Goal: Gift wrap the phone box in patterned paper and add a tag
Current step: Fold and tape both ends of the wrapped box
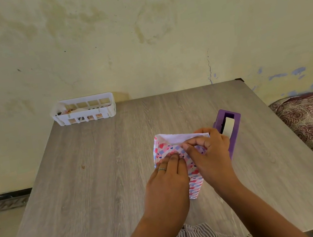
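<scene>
Two hands are counted, the left hand (pixel 167 179) and right hand (pixel 210 154); under the fingers one wrapped box (pixel 179 156), beyond them one tape dispenser (pixel 231 132) and one white basket (pixel 84 110)

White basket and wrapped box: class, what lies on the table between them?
Nothing: in the head view, bare table runs from the white basket to the wrapped box.

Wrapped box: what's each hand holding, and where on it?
Right hand pinches the patterned paper flap at the box's far end; left hand presses flat on the paper beside it.
</scene>
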Demonstrator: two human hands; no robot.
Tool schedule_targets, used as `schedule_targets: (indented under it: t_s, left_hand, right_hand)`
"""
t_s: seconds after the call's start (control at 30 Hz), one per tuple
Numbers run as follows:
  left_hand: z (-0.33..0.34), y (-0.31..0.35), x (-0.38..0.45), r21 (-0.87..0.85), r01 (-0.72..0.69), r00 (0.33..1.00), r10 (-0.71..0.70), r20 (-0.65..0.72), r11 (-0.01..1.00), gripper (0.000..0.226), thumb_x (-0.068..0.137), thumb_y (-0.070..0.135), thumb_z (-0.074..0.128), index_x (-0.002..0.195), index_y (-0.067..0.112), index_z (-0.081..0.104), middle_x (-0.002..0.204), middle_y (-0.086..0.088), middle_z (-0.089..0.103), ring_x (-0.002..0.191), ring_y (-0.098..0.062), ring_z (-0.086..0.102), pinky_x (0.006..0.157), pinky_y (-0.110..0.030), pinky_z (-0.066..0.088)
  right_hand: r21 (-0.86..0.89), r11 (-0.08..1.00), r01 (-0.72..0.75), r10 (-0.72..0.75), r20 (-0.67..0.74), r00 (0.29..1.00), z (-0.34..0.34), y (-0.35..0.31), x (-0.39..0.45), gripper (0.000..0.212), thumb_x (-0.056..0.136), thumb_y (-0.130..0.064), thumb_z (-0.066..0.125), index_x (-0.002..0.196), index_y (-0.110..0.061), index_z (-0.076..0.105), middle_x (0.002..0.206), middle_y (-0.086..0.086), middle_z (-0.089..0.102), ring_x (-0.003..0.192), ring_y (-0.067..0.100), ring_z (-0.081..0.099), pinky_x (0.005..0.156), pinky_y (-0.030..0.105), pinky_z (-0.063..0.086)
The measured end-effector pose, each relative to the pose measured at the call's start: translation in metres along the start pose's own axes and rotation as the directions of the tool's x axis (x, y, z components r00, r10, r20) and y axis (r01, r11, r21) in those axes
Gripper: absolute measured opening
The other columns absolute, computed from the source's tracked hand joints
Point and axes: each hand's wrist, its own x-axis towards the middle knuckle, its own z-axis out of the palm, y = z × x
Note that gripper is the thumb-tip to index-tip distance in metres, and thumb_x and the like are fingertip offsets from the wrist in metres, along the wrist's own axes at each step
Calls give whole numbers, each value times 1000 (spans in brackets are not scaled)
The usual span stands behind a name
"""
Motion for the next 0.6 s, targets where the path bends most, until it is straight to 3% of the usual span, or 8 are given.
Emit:
schedule_targets:
  t_s: [0.13,0.37,0.6]
  left_hand:
    - [0,0,-1,-15,-12,1000,12,-3,1000,59,44,26,88,98,10,73,98,-6,72,87,-20,71,70,-28,56]
    - [-4,-3,2,-26,-54,998,55,43,998,59,50,32,84,104,13,70,110,-5,67,92,-20,68,77,-28,55]
    - [-9,-7,12,-4,-131,989,131,65,991,49,52,31,82,96,15,68,96,-2,71,88,-21,66,73,-30,54]
  right_hand:
    - [-167,983,73,-72,14,997,1,7,2,4,82,-26,72,86,-26,71,119,-5,51,120,22,38,96,43,42]
    - [-376,908,184,-204,-14,979,2,12,-1,12,78,-20,76,89,-22,76,123,5,55,120,31,40,91,49,44]
    - [-578,749,324,-390,11,921,-2,9,-5,19,66,-20,82,82,-17,72,120,12,58,113,31,42,82,53,47]
